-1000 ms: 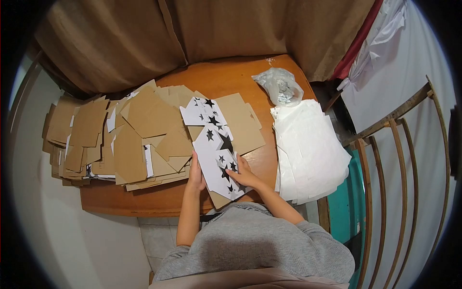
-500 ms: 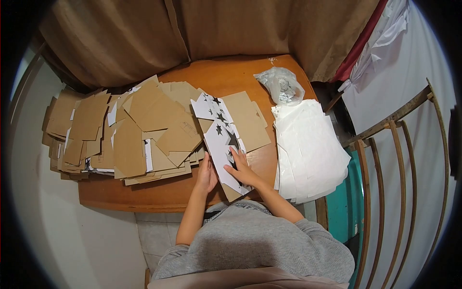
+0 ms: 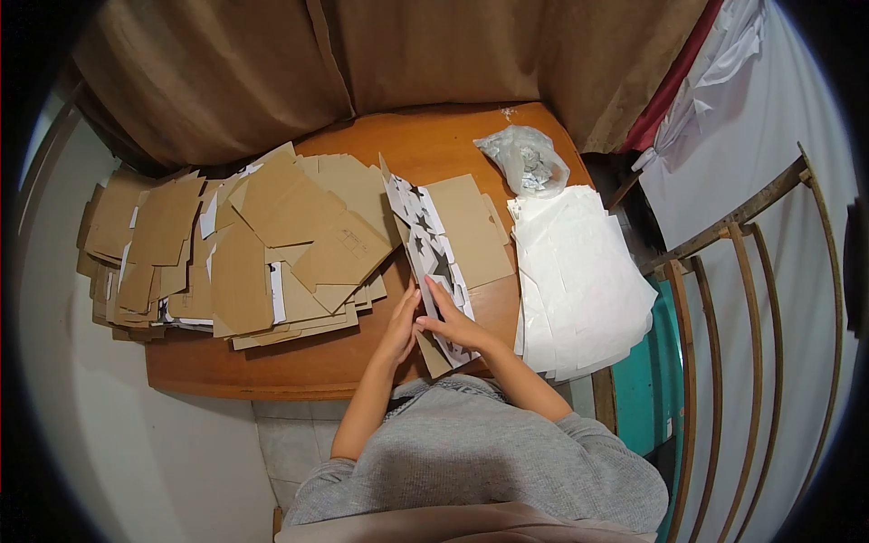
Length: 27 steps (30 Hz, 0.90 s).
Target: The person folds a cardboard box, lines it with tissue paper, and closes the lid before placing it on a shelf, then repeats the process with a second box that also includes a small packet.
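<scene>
Star card (image 3: 439, 262) at the table's (image 3: 317, 371) near side, hands on it
Left hand (image 3: 396, 335) pretty flat against its left side, right hand (image 3: 455, 328) half open, thumb spread, pressing on top.

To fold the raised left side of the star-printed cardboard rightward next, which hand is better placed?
Left, I'd judge. The left hand is by the outer side of the star-printed cardboard, well placed to push rightward; the right hand is over its printed side, where the fold would land.

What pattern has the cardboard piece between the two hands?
The cardboard piece shows black stars on white, best in the head view.
</scene>
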Tool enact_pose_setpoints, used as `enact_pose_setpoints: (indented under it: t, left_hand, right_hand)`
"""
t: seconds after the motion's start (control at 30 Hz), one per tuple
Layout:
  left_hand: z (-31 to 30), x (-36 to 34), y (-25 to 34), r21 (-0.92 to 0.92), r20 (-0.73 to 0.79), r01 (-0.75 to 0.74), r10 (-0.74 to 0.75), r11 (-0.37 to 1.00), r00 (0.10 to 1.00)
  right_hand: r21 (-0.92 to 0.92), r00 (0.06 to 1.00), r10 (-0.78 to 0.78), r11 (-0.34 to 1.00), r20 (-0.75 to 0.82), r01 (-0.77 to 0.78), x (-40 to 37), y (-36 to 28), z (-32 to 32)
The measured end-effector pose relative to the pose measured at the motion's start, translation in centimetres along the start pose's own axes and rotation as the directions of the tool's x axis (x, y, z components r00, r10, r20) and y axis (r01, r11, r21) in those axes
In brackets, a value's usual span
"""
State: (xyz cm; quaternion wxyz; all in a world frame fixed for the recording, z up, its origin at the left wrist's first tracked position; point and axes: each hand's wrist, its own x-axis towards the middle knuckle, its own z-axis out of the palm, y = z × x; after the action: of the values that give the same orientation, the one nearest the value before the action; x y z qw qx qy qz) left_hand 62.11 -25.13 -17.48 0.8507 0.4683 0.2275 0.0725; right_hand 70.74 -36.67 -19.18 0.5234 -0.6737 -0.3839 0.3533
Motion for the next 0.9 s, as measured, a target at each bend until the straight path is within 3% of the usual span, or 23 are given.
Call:
enact_pose_setpoints:
  t: [0.13,0.2,0.23,0.3,0.33,0.43,0.47,0.5,0.53,0.57,0.6,0.63,0.7,0.77,0.9]
  left_hand:
    - [0.1,-0.7,0.8,0.004,0.035,0.030,-0.030,1.000,0.999]
    - [-0.2,-0.8,1.2,0.244,-0.027,0.106,-0.103,0.964,0.994]
    - [-0.4,-0.7,1.1,0.241,-0.029,0.104,-0.100,0.965,0.995]
    - [-1.3,-0.5,0.5,0.003,-0.064,0.071,-0.071,0.997,0.995]
    - [-1.6,-0.2,0.3,-0.024,-0.082,0.015,-0.017,1.000,0.997]
    - [-2.5,0.5,0.6,0.054,-0.128,0.036,-0.029,0.998,0.991]
    - [-2.6,0.7,0.8,0.169,-0.193,0.019,0.014,0.985,0.981]
    - [-3.2,1.1,0.8,0.169,-0.194,0.018,0.015,0.985,0.981]
    - [-4.0,1.5,0.9,0.313,-0.200,-0.004,0.070,0.950,0.977]
    - [-4.5,1.9,0.8,0.450,-0.196,-0.024,0.125,0.893,0.972]
    - [-4.2,2.0,1.4,0.439,-0.211,-0.083,0.193,0.894,0.958]
    - [-4.0,1.9,2.0,0.439,-0.208,-0.086,0.194,0.894,0.959]
    - [-3.4,1.1,3.7,0.542,-0.220,-0.156,0.318,0.826,0.922]
    - [-2.6,-0.1,5.6,0.538,-0.234,-0.185,0.357,0.822,0.904]
    - [-1.9,-2.4,7.9,0.634,-0.205,-0.227,0.445,0.739,0.872]
  right_hand:
    - [0.058,0.996,0.069,0.996,0.059,-0.073,-0.3,-0.3,-0.6]
    - [0.356,0.999,0.018,0.934,0.034,-0.029,-0.9,-0.8,-0.8]
    - [0.354,0.999,0.018,0.935,0.037,-0.030,-1.0,-0.7,-1.2]
    - [0.511,0.972,0.211,0.827,0.106,-0.235,-1.2,-0.5,-1.9]
    - [0.509,0.971,0.211,0.828,0.109,-0.237,-1.4,-0.5,-2.1]
    - [0.368,0.960,0.277,0.891,0.027,-0.267,-1.8,-1.0,-2.4]
    - [0.260,0.954,0.297,0.924,-0.029,-0.280,-2.0,-1.3,-2.4]
    - [0.148,0.947,0.309,0.944,-0.087,-0.295,-2.2,-1.6,-2.5]
    - [0.148,0.947,0.309,0.944,-0.087,-0.294,-2.3,-1.7,-2.8]
    - [0.007,0.948,0.268,0.963,-0.170,-0.271,-2.3,-1.9,-3.2]
    - [-0.135,0.945,0.214,0.958,-0.247,-0.252,-2.3,-2.1,-3.7]
    - [-0.136,0.945,0.212,0.958,-0.251,-0.251,-2.3,-2.2,-4.3]
    - [-0.077,0.910,0.015,0.996,-0.415,-0.051,-2.6,-2.5,-5.5]
    - [-0.144,0.887,0.014,0.985,-0.461,-0.090,-3.1,-5.5,-7.3]
    - [-0.157,0.751,-0.057,0.986,-0.658,-0.063,-3.3,-7.4,-9.9]
